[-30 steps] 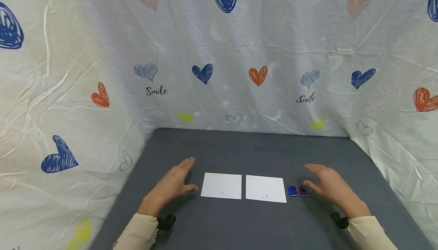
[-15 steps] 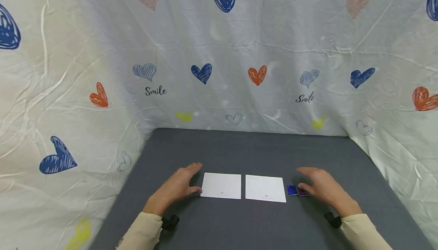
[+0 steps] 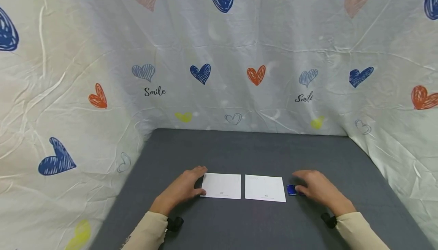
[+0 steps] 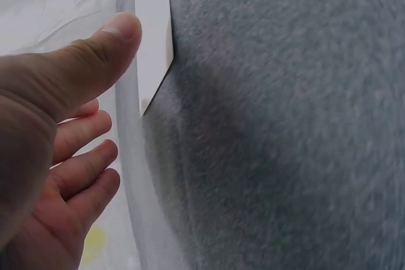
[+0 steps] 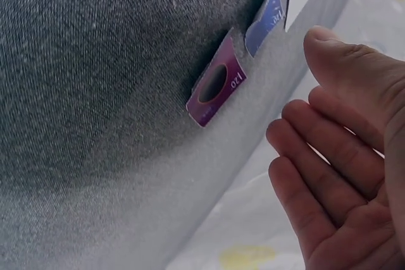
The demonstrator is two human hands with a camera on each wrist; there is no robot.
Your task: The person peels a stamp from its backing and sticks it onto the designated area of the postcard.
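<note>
Two white cards lie side by side in the head view, a left card [image 3: 221,186] and a right card [image 3: 265,188], each with a small printed mark near its bottom edge. My left hand [image 3: 184,187] is at the left card's left edge, thumb and fingers spread apart with nothing between them. To the right of the cards sits a small blue printed square [image 3: 291,190]. Beside it, a purple square with a dark round centre [image 5: 216,83] shows in the right wrist view; my right hand [image 3: 318,188] mostly covers it in the head view. That hand holds nothing, its fingers loosely bent.
A dark grey cloth [image 3: 239,151] covers the table. Behind it and at both sides hangs a pale curtain [image 3: 226,29] printed with hearts. A black camera band is on each wrist, below cream sleeves [image 3: 359,229].
Both hands have moved inward and slightly down, the left up to the left card, the right leftward over the purple square. The cards and squares have stayed in place.
</note>
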